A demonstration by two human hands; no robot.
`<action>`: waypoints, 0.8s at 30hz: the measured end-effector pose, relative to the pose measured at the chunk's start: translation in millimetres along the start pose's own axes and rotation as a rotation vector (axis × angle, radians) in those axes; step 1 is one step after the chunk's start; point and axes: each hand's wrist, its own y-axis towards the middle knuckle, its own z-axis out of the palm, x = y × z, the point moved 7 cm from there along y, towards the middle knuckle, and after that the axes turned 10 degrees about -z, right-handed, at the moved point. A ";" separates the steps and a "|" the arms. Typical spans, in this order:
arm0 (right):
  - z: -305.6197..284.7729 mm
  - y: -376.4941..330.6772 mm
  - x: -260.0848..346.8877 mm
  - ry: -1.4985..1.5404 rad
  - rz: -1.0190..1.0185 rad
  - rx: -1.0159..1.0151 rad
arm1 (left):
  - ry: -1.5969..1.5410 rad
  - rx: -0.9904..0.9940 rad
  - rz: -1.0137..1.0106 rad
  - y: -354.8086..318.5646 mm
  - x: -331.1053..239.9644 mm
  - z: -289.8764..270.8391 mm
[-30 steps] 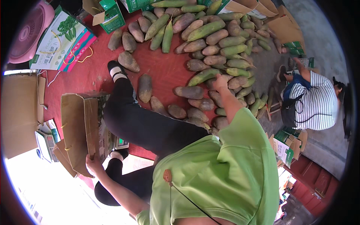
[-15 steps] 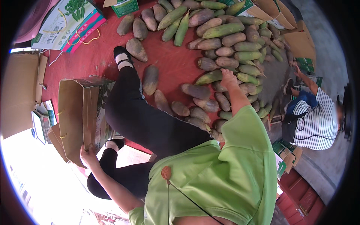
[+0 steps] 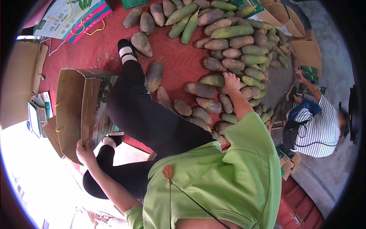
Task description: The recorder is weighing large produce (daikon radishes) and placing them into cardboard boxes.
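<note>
My left hand grips the lower edge of an open brown cardboard box that stands on the floor beside my black-trousered leg. My right hand reaches forward with fingers spread and rests on top of a pile of long green and brown gourd-like fruits. It is nearest to a greenish-brown fruit at the pile's near edge. Several more fruits lie in a row close to my knee.
The fruits lie on a red mat. A person in a striped shirt crouches at the right by the pile. Flattened brown cartons are at the upper right, a printed carton at the upper left, a scale at the left.
My right hand has reached further out onto the fruit pile. My left hand has kept hold of the box, which now stands closer to my leg.
</note>
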 end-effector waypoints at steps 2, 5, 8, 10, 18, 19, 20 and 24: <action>-14.9 -1.8 13.4 -0.025 -0.006 0.013 | 0.016 -0.064 0.029 -4.2 10.6 -11.7; -17.5 -9.2 17.1 -0.057 0.037 0.048 | 0.158 -0.101 0.010 3.7 26.6 -4.2; -13.4 -21.1 8.1 -0.001 0.032 -0.007 | 0.082 -0.071 0.050 -1.0 5.8 -3.1; -19.9 -30.3 9.9 0.010 0.052 0.028 | 0.086 -0.136 0.098 -16.6 -19.5 -19.2; -49.3 -45.6 -19.3 0.039 0.075 -0.061 | 0.117 -0.136 0.068 -24.1 -15.8 -22.2; -62.4 -46.8 -16.1 0.067 0.067 -0.102 | 0.116 -0.144 0.070 -25.4 -16.6 -23.5; -77.6 -44.4 -11.4 0.096 0.059 -0.141 | 0.111 -0.173 0.089 -26.2 -14.7 -23.1; -167.3 -39.9 47.4 0.228 -0.230 -0.464 | 0.080 -0.172 0.088 -25.9 -10.7 -22.2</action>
